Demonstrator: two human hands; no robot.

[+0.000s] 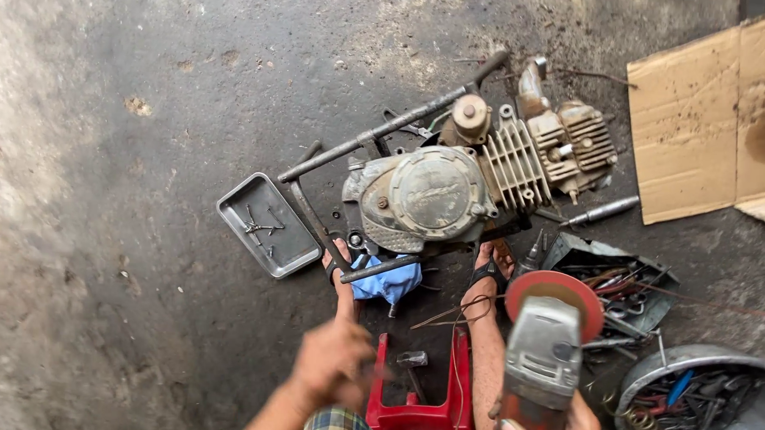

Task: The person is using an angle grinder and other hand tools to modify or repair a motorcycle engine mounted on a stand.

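Right hand [562,426] clamped on a grey, red-bodied angle grinder [543,365] with a flat red disc, low in the head view.

The grinder's cast-metal head points up toward a grimy, ribbed motorcycle engine [477,184] resting in a black tubular steel stand [377,138] on the rough, stained concrete floor [129,189]. The left hand [333,362], blurred, hangs empty with fingers loosely curled above a red plastic stool [422,411]; a small hammer [412,360] lies just beyond the stool. Two sandalled feet press on the stand's lower bar, with a crumpled blue cloth [390,281] between them. A shallow rectangular grey metal tray [292,250] holding small parts sits left of the stand. At right are a dark box of tangled wires and tools [613,287], a round metal basin [700,357] of tools, and a flat sheet of brown cardboard [708,116].
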